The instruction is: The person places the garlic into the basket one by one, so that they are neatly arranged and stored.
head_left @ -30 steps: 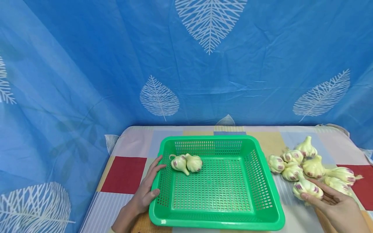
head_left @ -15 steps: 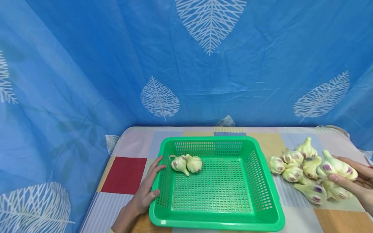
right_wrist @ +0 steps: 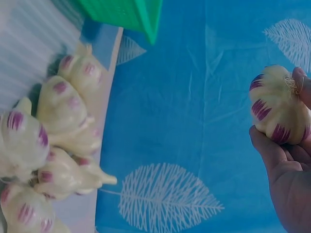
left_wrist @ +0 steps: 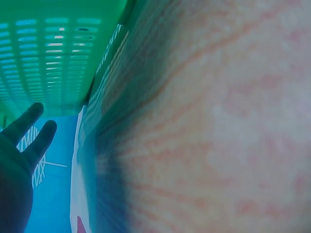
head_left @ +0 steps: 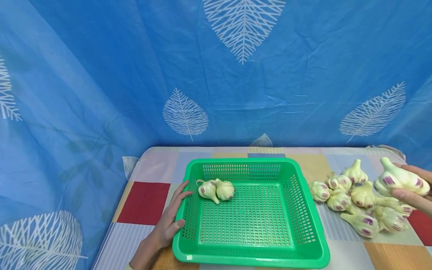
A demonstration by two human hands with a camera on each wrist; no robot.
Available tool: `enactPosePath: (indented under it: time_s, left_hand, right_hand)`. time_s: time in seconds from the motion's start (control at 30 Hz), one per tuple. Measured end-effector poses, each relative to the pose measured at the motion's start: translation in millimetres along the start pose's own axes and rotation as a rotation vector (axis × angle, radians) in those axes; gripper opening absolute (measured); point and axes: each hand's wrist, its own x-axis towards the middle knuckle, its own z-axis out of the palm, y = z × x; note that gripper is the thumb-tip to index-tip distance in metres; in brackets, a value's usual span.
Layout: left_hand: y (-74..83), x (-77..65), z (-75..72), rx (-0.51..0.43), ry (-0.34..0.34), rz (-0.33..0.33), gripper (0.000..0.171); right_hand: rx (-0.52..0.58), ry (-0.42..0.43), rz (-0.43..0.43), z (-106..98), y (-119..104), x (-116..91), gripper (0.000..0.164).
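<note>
My right hand (head_left: 420, 200) holds a pale garlic bulb (head_left: 399, 180) with purple streaks, raised over the right side of a garlic pile (head_left: 364, 197). Its short stalk points up and left. In the right wrist view, thumb and fingers pinch the garlic bulb (right_wrist: 277, 109) from both sides, its roots near the thumb. My left hand (head_left: 168, 225) rests against the left rim of a green plastic basket (head_left: 249, 262), fingers extended along the edge. Two garlic bulbs (head_left: 224, 189) lie together in the basket's far left part. From the left wrist, two fingers (left_wrist: 41, 141) show beside the perforated basket wall (left_wrist: 58, 53).
Several bulbs lie bunched to the right of the basket, the closest near its right rim. A checked cloth (head_left: 145, 202) covers the table. Blue curtain (head_left: 287, 75) with white leaf prints hangs behind and to the left.
My right hand has lifted the garlic bulb up and to the right, away from the pile's front. A bulb with its stalk to the left now shows there. The left hand and basket stay put.
</note>
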Motion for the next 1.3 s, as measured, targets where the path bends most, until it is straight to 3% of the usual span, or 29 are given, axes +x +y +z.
enactPosePath:
  time_s: [0.07,0.2,0.3,0.47,0.57,0.67,1.0,1.3]
  left_hand:
    - [0.5,-0.2,0.2,0.005,0.001,-0.005,0.065]
    - [0.5,-0.5,0.0,0.022,0.001,-0.010,0.065]
    - [0.3,-0.6,-0.4,0.019,0.003,-0.010,0.065]
    - [0.9,-1.7,-0.3,0.012,0.004,-0.006,0.065]
    - [0.9,-2.1,0.5,0.017,0.003,-0.004,0.065]
    - [1.0,-1.5,0.9,0.019,0.003,-0.004,0.065]
    - [-0.1,-0.9,1.5,0.029,0.003,-0.004,0.065]
    - [0.0,-0.3,1.6,0.022,0.000,-0.004,0.065]
  right_hand:
    - [0.073,0.005,-0.009,5,-3,1,0.078]
    - [0.195,0.046,0.055,19,-20,4,0.064]
    - [0.132,0.052,0.152,29,-38,8,0.062]
    - [-0.098,-0.002,0.293,44,-58,16,0.058]
    - [-0.215,-0.047,0.306,52,-65,22,0.060]
    - [-0.243,-0.074,0.299,60,-69,30,0.061]
    - [-0.005,-0.195,0.280,98,-81,59,0.056]
    - [0.084,-0.288,0.223,134,-96,76,0.055]
